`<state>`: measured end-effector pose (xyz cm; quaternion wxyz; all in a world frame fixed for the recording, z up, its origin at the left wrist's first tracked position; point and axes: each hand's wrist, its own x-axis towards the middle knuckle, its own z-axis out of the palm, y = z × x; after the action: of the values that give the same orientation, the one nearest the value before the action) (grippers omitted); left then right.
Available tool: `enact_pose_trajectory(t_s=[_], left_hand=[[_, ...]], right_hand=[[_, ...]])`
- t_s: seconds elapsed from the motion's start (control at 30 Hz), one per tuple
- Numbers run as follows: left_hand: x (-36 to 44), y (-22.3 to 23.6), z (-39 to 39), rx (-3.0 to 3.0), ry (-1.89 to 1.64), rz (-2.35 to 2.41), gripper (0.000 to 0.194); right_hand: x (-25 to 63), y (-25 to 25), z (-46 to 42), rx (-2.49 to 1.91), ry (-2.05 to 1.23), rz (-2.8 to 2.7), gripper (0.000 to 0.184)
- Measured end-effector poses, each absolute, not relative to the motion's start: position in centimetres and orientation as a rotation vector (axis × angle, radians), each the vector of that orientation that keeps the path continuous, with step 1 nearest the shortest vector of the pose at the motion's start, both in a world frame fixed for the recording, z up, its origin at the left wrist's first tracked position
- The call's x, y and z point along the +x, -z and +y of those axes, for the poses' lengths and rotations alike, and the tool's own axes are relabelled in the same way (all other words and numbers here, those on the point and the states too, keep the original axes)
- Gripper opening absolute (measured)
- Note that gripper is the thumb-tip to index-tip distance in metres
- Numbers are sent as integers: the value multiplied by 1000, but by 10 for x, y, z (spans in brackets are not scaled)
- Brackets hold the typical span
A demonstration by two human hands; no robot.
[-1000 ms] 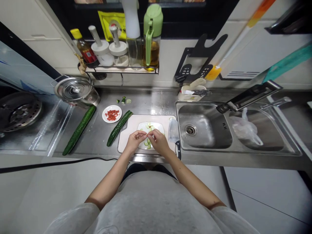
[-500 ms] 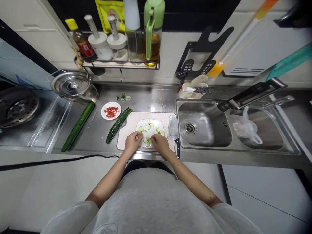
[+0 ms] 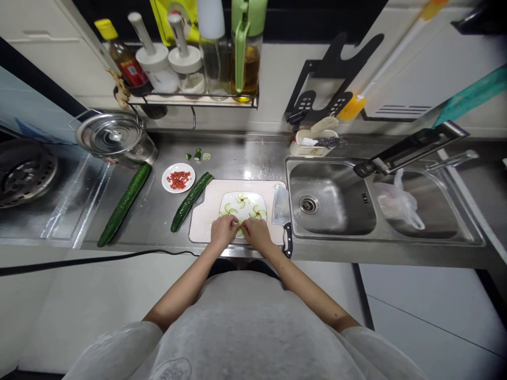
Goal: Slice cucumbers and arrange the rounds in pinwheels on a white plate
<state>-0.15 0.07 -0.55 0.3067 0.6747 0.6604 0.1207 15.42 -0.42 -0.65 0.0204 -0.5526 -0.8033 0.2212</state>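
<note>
On a white cutting board point(image 3: 203, 217) lies a white square plate point(image 3: 233, 197) with cucumber slices point(image 3: 242, 200) fanned into small flower shapes, some with red bits at their centres. My left hand point(image 3: 224, 230) and my right hand point(image 3: 255, 232) meet over the plate's near part. Both have their fingertips pinched together above the nearest slices, which they partly cover. Whatever is between the fingertips is too small to make out. At the board's right side rests a cleaver point(image 3: 281, 206), its black handle towards me. A round plate point(image 3: 165, 185) of chopped red pieces point(image 3: 178, 180) sits beyond the board's left side.
A cut cucumber point(image 3: 192, 201) lies left of the board, and a whole cucumber point(image 3: 124, 206) farther left. Cucumber scraps point(image 3: 197, 155) are at the back. A lidded steel pot point(image 3: 116, 138) stands behind. To the right is a double sink point(image 3: 332, 198) holding a plastic bag point(image 3: 399, 201).
My left hand has moved right, towards my right hand, which has shifted slightly left. Their fingertips are now close together over the nearest slices. The view has tilted slightly.
</note>
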Motion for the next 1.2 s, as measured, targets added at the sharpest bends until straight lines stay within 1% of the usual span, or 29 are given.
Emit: enact_pose_trajectory(t_s=[0.5, 0.73, 0.97, 1.2], left_hand=[[4, 4, 1, 1787, -160, 1797, 12], [-2, -1, 3, 1750, -176, 1796, 15], [-8, -6, 4, 1755, -229, 1820, 15], [-15, -8, 2, 1735, -375, 1795, 14]], right_hand=[[155, 9, -4, -1761, -695, -2445, 21], [174, 3, 0, -1803, -753, -2154, 19], [205, 7, 6, -1853, -707, -1742, 27], [232, 9, 9, -1911, -674, -1552, 32]])
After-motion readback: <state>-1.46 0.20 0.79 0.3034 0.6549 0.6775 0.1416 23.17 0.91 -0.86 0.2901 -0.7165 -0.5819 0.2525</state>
